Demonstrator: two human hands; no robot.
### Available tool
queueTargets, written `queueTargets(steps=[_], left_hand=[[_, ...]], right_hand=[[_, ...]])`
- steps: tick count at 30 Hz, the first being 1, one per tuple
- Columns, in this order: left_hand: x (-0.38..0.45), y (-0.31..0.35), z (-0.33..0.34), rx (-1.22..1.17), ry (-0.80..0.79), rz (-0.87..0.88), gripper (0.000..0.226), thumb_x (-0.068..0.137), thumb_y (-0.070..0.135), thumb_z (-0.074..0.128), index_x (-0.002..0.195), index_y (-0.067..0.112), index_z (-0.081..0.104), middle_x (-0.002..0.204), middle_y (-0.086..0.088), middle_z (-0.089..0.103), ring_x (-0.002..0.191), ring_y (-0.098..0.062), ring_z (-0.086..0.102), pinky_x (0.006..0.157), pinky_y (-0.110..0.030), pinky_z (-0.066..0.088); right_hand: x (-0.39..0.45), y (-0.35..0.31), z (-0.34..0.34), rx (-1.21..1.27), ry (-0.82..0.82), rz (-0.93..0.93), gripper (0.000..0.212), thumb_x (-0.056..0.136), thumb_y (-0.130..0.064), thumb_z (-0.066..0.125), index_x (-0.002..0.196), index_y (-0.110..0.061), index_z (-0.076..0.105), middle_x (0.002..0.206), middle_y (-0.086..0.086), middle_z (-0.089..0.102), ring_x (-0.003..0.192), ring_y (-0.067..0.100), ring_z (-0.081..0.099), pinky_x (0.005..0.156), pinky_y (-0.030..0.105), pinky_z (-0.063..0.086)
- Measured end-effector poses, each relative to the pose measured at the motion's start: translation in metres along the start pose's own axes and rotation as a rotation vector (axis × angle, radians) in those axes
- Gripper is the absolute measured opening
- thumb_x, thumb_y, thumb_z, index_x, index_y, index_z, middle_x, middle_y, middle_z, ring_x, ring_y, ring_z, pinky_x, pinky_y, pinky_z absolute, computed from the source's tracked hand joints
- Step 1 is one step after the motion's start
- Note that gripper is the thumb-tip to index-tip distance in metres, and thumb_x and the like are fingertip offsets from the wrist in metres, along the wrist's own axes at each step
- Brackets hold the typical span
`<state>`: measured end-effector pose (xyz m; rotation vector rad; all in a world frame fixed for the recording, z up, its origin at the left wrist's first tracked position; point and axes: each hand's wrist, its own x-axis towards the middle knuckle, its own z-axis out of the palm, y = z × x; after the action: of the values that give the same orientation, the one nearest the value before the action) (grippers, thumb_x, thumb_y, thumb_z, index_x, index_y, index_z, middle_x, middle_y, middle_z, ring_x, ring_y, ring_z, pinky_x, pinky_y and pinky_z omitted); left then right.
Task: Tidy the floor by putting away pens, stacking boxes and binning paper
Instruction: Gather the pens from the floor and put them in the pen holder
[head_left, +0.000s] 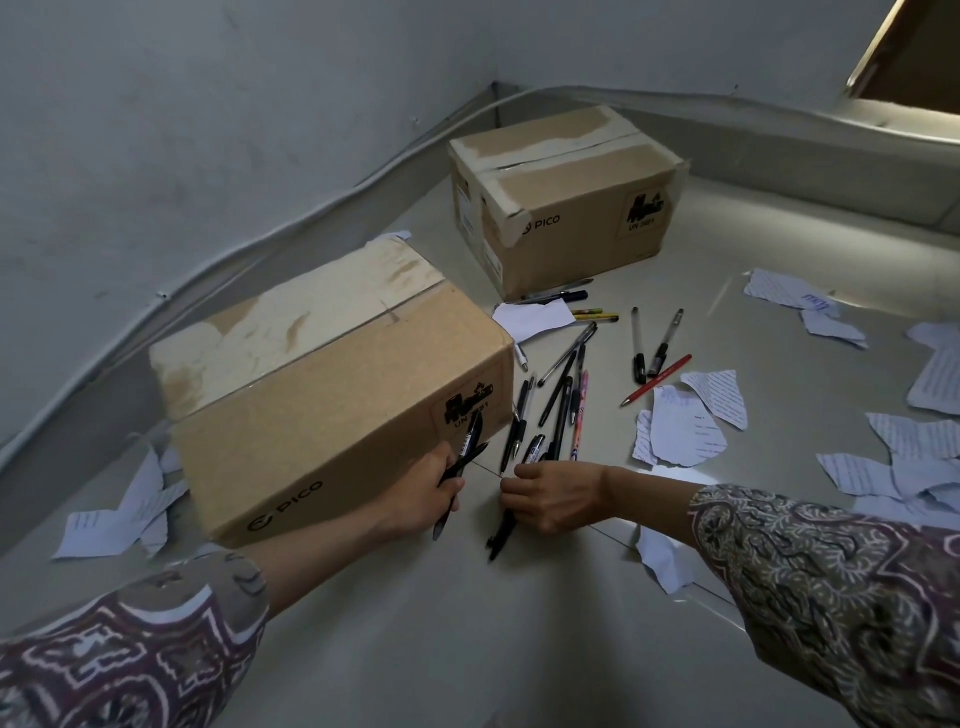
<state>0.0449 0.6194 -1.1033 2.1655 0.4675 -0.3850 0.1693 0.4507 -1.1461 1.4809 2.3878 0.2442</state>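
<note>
Picking up pens has only begun; my left hand (426, 499) holds a few pens (462, 467), my right hand (550, 496) grips another; many pens (563, 400) lie beside it; boxes (332, 384) unstacked, paper (680, 426) scattered.

Both hands (423, 501) (545, 499) hold black pens (464, 457) beside 2 boxes (332, 395).

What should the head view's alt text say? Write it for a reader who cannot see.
The left hand grips black pens while the right hand picks another pen off the floor. Two closed boxes stand apart near the wall, with loose pens and torn paper scattered around.
</note>
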Motion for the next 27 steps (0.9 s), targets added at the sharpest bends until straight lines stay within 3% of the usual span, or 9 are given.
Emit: queueTargets(steps=[5, 9, 12, 16, 22, 27], left_hand=[[-0.001, -0.002, -0.002, -0.009, -0.007, -0.006, 0.01, 0.097, 0.009, 0.043, 0.088, 0.008, 0.037, 0.079, -0.009, 0.058, 0.073, -0.014, 0.054, 0.07, -0.028, 0.043], [0.0, -0.002, -0.003, -0.004, -0.006, 0.003, 0.016, 0.096, 0.01, 0.043, 0.083, 0.012, 0.036, 0.076, -0.005, 0.059, 0.066, -0.008, 0.052, 0.064, -0.024, 0.042], [0.0, -0.002, -0.003, -0.004, 0.002, 0.003, 0.023, 0.096, 0.009, 0.044, 0.077, 0.016, 0.034, 0.073, -0.003, 0.059, 0.066, -0.01, 0.053, 0.065, -0.025, 0.043], [-0.002, -0.003, -0.002, -0.012, -0.002, -0.005, 0.024, 0.096, 0.008, 0.044, 0.076, 0.017, 0.034, 0.072, -0.002, 0.059, 0.071, -0.015, 0.054, 0.071, -0.03, 0.045], [-0.004, -0.002, -0.003, -0.015, -0.017, -0.003, 0.011, 0.096, 0.009, 0.045, 0.086, 0.01, 0.039, 0.083, -0.009, 0.065, 0.079, -0.017, 0.058, 0.079, -0.033, 0.048], [-0.005, 0.003, -0.002, -0.061, -0.028, 0.022, 0.009, 0.095, 0.007, 0.045, 0.088, 0.011, 0.043, 0.079, -0.004, 0.064, 0.069, -0.007, 0.055, 0.064, -0.018, 0.042]], right_hand=[[0.002, 0.006, 0.0, 0.042, 0.022, 0.012, 0.008, 0.082, -0.019, 0.061, 0.08, -0.017, 0.068, 0.087, -0.003, 0.064, 0.081, 0.012, 0.059, 0.074, 0.023, 0.051], [0.004, 0.011, 0.001, 0.096, -0.027, 0.078, 0.023, 0.093, -0.013, 0.04, 0.104, -0.01, 0.059, 0.099, 0.006, 0.063, 0.09, 0.018, 0.058, 0.084, 0.029, 0.05], [0.009, 0.011, 0.002, 0.222, -0.041, 0.111, 0.028, 0.094, -0.011, 0.04, 0.118, 0.0, 0.052, 0.106, 0.016, 0.061, 0.096, 0.027, 0.056, 0.089, 0.036, 0.047], [0.012, 0.003, 0.006, 0.283, -0.04, 0.127, 0.029, 0.09, -0.009, 0.051, 0.117, 0.001, 0.054, 0.108, 0.016, 0.06, 0.097, 0.027, 0.055, 0.087, 0.036, 0.049], [0.022, -0.001, 0.003, 0.325, -0.084, 0.164, 0.022, 0.091, -0.001, 0.042, 0.108, 0.003, 0.055, 0.11, 0.019, 0.055, 0.1, 0.03, 0.049, 0.09, 0.038, 0.042], [0.033, 0.0, -0.005, 0.271, -0.178, 0.134, 0.026, 0.094, 0.0, 0.036, 0.114, 0.002, 0.052, 0.112, 0.018, 0.054, 0.104, 0.029, 0.047, 0.094, 0.037, 0.04]])
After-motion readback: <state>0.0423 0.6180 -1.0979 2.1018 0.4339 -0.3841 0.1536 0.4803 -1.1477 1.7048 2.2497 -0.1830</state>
